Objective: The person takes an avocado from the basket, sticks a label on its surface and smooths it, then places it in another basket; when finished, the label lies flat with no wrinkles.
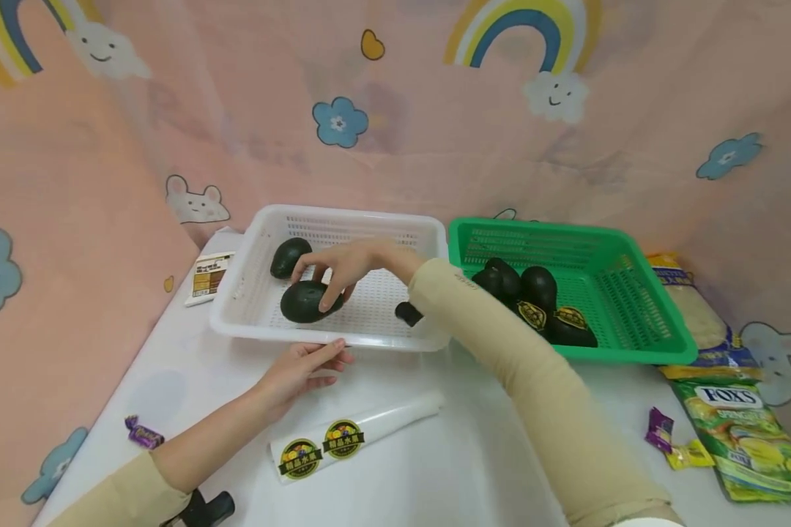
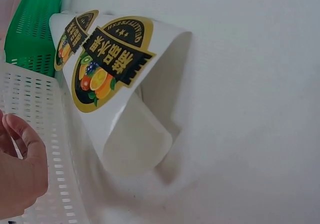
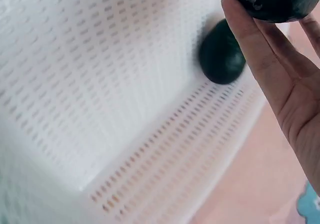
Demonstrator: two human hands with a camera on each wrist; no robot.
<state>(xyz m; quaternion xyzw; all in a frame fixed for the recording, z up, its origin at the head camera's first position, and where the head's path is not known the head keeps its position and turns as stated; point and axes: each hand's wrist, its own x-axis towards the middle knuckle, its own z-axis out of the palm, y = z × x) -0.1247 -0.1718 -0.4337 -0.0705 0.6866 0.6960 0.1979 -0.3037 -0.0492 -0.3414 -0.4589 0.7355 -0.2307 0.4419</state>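
Note:
My right hand (image 1: pixel 343 267) reaches into the white basket (image 1: pixel 329 341) and grips a dark green avocado (image 1: pixel 302 301) with thumb and fingers. In the right wrist view the held avocado (image 3: pixel 275 1) is at the top edge, partly cut off, between the fingers. A second avocado (image 1: pixel 290 258) lies behind it at the basket's back left. My left hand (image 1: pixel 299 373) is at the front rim of the white basket, a fingertip on the rim and the other fingers relaxed below. Just in front of it lies a rolled white sheet of fruit stickers (image 2: pixel 112 66).
Beside the white basket, a green basket (image 1: pixel 622 293) holds several dark avocados (image 1: pixel 538 287), some with gold-black stickers. A Fox's candy bag (image 1: pixel 741 439), another packet (image 1: pixel 699 315) and wrapped candies (image 1: pixel 660 430) lie at right. A small packet (image 1: pixel 209 278) and purple candy (image 1: pixel 143 433) lie at left.

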